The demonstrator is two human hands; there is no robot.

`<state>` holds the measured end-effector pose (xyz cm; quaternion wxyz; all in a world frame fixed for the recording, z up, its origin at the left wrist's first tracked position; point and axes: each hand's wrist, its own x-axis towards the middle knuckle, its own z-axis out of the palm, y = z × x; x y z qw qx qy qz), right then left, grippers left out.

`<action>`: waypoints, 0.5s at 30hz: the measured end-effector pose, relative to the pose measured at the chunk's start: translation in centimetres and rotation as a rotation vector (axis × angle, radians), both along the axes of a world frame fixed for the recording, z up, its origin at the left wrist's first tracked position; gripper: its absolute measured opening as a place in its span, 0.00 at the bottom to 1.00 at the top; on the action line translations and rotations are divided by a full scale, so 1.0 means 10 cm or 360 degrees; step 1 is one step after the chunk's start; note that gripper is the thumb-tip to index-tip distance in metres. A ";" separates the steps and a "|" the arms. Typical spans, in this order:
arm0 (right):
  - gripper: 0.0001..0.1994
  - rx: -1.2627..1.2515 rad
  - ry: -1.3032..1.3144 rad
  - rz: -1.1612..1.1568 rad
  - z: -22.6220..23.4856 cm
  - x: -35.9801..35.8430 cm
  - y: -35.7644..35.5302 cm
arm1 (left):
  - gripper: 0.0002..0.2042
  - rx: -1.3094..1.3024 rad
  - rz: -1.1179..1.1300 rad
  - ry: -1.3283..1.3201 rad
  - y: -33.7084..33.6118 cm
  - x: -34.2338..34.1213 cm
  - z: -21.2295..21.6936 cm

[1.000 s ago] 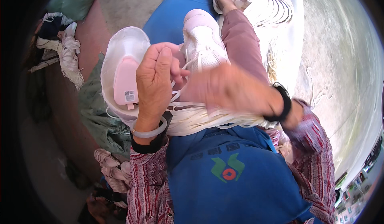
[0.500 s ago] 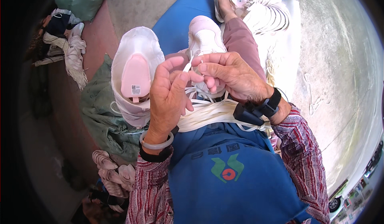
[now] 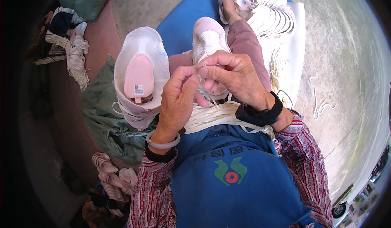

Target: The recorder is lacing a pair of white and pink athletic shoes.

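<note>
My left hand (image 3: 178, 99) and my right hand (image 3: 240, 79) meet fingertip to fingertip above my lap, both pinched on a white shoelace that the fingers mostly hide. Just beyond them lies a white and pale pink shoe upper (image 3: 208, 33), its near part covered by my hands. A second upper (image 3: 141, 36), white inside with a pink tongue and a small printed label, sits to the left of my left hand. Below my hands, a bundle of white laces (image 3: 211, 118) lies across my blue apron (image 3: 244, 191).
At the far right, a curved stack of white shoe parts (image 3: 271, 10) rests on a white sheet (image 3: 299, 44) beside my outstretched foot. Green cloth (image 3: 108, 118) lies under the left upper. More shoe pieces (image 3: 116, 177) are piled at lower left. A loose lace (image 3: 315, 101) is on the floor.
My fingertips have come together, and the lace end that stuck up between them is now mostly hidden. My left hand has shifted slightly right.
</note>
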<state>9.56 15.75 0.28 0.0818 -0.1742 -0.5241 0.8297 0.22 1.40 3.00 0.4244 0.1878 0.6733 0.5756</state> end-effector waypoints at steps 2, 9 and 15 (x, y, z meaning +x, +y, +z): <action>0.08 0.0288 0.0030 -0.0082 0.02 0.02 0.05 | 0.11 0.0033 -0.0027 -0.0057 0.07 0.05 0.03; 0.09 0.0352 0.0095 -0.0263 0.11 0.01 0.23 | 0.12 0.0279 -0.0094 0.0144 0.05 -0.12 0.32; 0.07 0.1252 -0.0176 -0.0146 -0.45 0.34 0.33 | 0.15 0.0953 0.0138 -0.0188 -0.48 -0.82 1.72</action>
